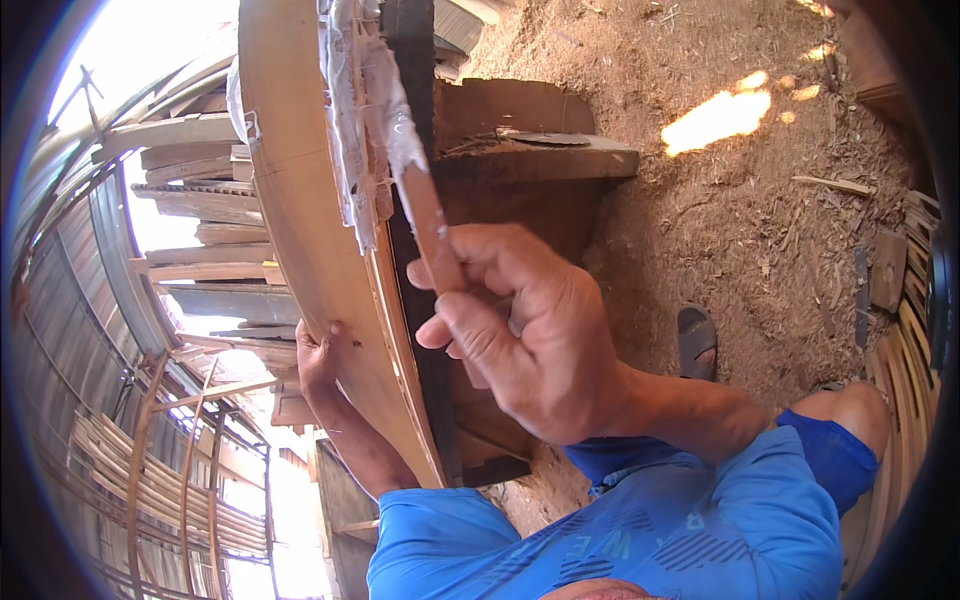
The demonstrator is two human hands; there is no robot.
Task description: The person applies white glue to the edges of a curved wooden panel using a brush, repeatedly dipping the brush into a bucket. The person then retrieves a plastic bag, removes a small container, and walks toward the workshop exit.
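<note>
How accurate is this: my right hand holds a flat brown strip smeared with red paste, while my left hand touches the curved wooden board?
The paste is whitish, not red, as the head view shows. Your right hand holds the flat brown strip and your left hand touches the curved wooden board.

A long, curved tan wooden board [290, 180] runs out of the top edge, concealing most fingers of the left hand [317, 360], while the right hand [545, 345] obscures part of a flat, white-smeared brown wooden stick [430, 225].
</note>
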